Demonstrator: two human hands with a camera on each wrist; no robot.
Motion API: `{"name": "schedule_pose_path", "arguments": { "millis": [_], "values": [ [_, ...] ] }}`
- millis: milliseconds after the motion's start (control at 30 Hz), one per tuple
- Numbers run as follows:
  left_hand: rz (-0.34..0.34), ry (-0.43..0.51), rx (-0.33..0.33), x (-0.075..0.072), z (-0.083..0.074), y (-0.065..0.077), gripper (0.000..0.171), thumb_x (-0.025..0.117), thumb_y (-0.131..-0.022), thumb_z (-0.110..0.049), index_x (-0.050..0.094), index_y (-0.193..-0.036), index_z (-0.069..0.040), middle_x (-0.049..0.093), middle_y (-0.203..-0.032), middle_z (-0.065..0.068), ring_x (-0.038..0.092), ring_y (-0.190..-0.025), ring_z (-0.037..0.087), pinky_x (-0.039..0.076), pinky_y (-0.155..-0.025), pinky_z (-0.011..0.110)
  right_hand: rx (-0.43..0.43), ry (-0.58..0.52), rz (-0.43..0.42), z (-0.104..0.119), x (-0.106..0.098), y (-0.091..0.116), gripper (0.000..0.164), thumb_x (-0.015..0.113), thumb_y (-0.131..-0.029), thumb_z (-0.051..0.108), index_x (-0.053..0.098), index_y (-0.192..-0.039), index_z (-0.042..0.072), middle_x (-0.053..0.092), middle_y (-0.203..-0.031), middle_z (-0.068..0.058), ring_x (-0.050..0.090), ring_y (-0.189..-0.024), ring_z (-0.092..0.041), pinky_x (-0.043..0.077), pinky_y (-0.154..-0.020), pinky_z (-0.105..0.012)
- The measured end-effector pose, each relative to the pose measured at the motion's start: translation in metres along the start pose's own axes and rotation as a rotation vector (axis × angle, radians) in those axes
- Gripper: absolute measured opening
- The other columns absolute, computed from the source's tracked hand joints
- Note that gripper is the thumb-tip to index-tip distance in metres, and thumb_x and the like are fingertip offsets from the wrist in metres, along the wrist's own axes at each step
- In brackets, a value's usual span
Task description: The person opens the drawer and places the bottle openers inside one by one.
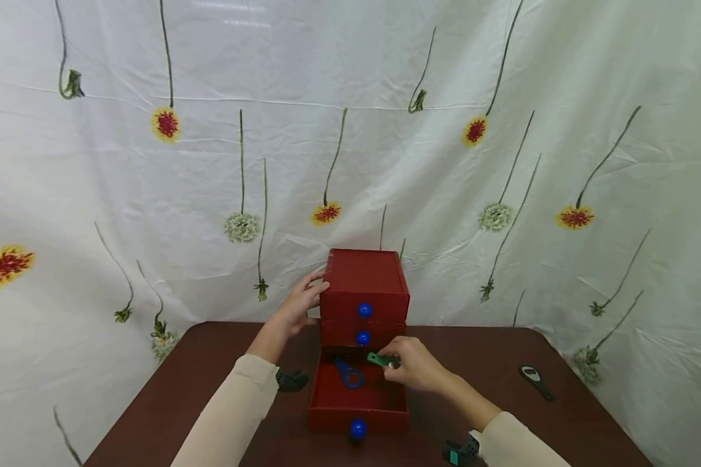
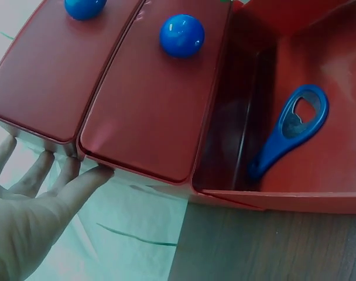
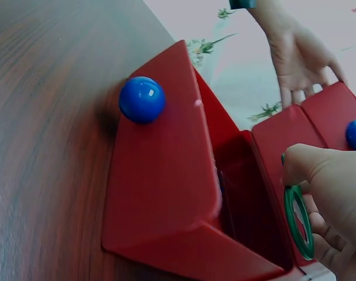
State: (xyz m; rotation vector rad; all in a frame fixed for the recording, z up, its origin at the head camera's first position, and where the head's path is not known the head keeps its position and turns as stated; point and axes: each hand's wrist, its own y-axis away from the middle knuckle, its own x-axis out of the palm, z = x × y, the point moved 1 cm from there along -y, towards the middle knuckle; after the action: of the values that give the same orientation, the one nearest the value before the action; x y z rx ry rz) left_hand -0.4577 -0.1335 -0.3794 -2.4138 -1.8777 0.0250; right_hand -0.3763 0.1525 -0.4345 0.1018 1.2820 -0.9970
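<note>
A red drawer box (image 1: 367, 272) with blue ball knobs stands on the table, its bottom drawer (image 1: 380, 402) pulled out. Inside that drawer lies a blue bottle opener (image 2: 292, 126). Over the drawer's right side my right hand (image 1: 415, 364) pinches a green bottle opener (image 3: 297, 222) between thumb and fingers. My left hand (image 1: 299, 303) rests with extended fingers against the left side of the box, near the upper two drawers. In the left wrist view the fingertips (image 2: 99, 174) touch the box's side.
A black bottle opener (image 1: 536, 381) lies on the brown table (image 1: 473, 402) to the right. Behind the table hangs a white curtain (image 1: 292, 162) with printed flowers. The open drawer's front, with its blue knob (image 1: 357, 429), sticks out toward me.
</note>
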Motion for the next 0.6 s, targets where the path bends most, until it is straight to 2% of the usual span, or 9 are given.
{"name": "schedule_pose_path", "arguments": {
  "millis": [233, 500, 600],
  "values": [
    [0.001, -0.015, -0.01, -0.001, 0.001, 0.004, 0.06, 0.057, -0.108, -0.034, 0.033, -0.161, -0.017, 0.027, -0.163, 0.019, 0.035, -0.144, 0.046, 0.032, -0.102, 0.078, 0.035, 0.023, -0.01, 0.007, 0.022, -0.006, 0.021, 0.073, -0.08, 0.003, 0.08, -0.099, -0.002, 0.07, -0.092, -0.01, 0.062, -0.076, -0.023, 0.047, -0.06, -0.021],
    [-0.011, -0.003, -0.024, -0.002, 0.0, 0.003, 0.058, 0.056, -0.108, -0.034, 0.034, -0.16, -0.019, 0.027, -0.164, 0.017, 0.036, -0.144, 0.045, 0.031, -0.103, 0.078, 0.086, 0.111, -0.065, 0.007, 0.037, -0.013, 0.016, 0.075, -0.078, 0.007, 0.08, -0.092, 0.001, 0.069, -0.086, -0.008, 0.055, -0.072, -0.009, 0.048, -0.06, -0.021],
    [-0.006, -0.006, -0.019, -0.001, 0.0, 0.001, 0.058, 0.057, -0.108, -0.034, 0.035, -0.16, -0.019, 0.027, -0.164, 0.017, 0.036, -0.144, 0.045, 0.03, -0.103, 0.079, 0.11, 0.162, -0.074, 0.006, 0.04, -0.014, 0.014, 0.076, -0.08, 0.008, 0.08, -0.092, 0.002, 0.068, -0.085, -0.007, 0.055, -0.07, -0.009, 0.049, -0.059, -0.023]
  ]
}}
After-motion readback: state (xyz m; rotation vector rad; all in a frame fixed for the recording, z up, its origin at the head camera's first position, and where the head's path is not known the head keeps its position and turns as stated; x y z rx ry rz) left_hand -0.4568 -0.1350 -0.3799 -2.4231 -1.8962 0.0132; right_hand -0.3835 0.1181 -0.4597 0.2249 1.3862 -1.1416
